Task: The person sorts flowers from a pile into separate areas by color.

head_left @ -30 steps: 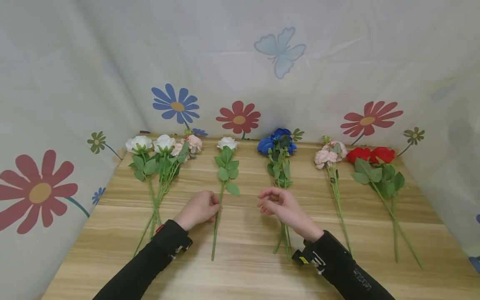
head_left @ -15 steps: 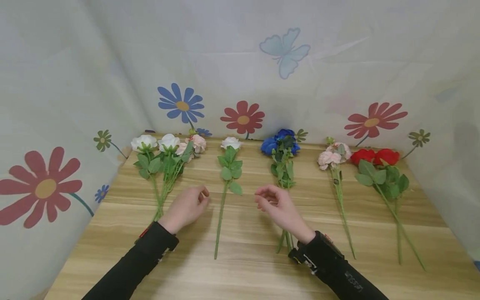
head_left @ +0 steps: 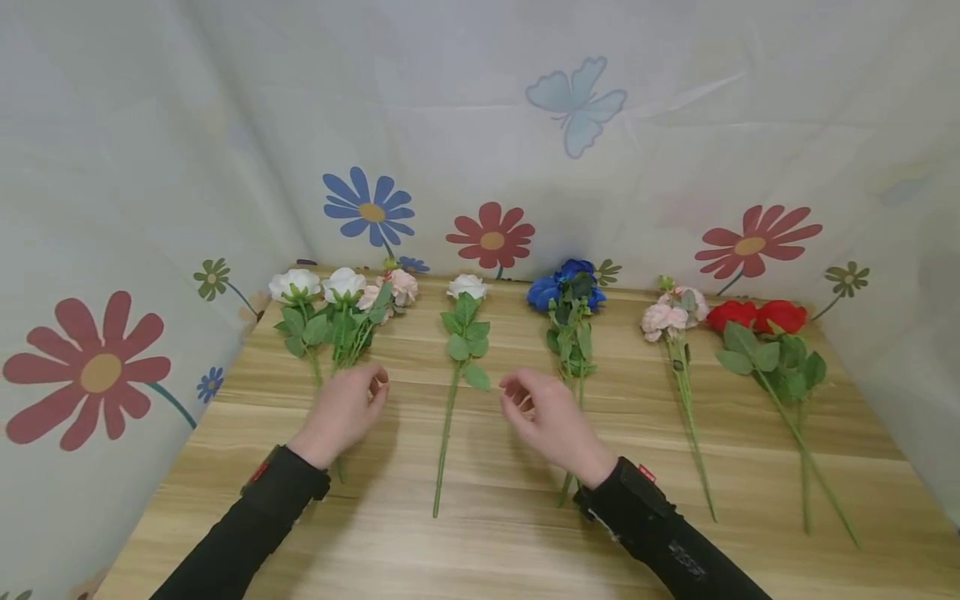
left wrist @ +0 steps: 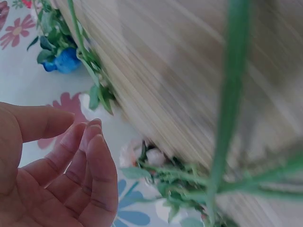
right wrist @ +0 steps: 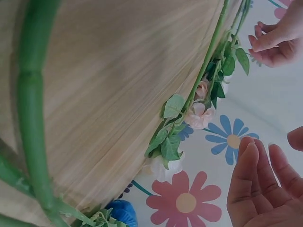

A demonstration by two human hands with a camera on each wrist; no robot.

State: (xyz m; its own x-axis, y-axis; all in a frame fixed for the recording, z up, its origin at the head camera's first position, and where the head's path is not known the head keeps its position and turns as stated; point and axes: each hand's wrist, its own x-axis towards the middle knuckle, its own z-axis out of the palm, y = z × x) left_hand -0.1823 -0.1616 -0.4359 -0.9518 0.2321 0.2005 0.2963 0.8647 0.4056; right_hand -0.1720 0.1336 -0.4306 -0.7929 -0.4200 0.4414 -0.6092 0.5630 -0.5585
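Note:
My left hand [head_left: 345, 412] hovers over the stems of the left-hand bunch, fingers loosely curved and nothing between them. That bunch has two white roses [head_left: 343, 285] and pale pink flowers [head_left: 402, 287]. A single white rose [head_left: 467, 287] with a leafy green stem lies between my hands. Close over the stems of the blue flowers [head_left: 543, 293] is my right hand [head_left: 551, 425], its fingers softly bent. In the right wrist view, the thumb of this hand stands apart from its fingers [right wrist: 270, 182] and no object is held. Green stems cross close to both wrist cameras.
Farther right lie a bunch of pale pink flowers [head_left: 663, 319] and two red roses [head_left: 780, 317] with crossed stems. All rest on a wooden table [head_left: 390, 542]. A pale curtain [head_left: 450, 125] printed with flowers and a butterfly hangs behind and at both sides.
My left hand has left the stem of the single white rose and moved left over the left-hand bunch. My right hand stays near the blue flowers' stems. The head view has shifted slightly.

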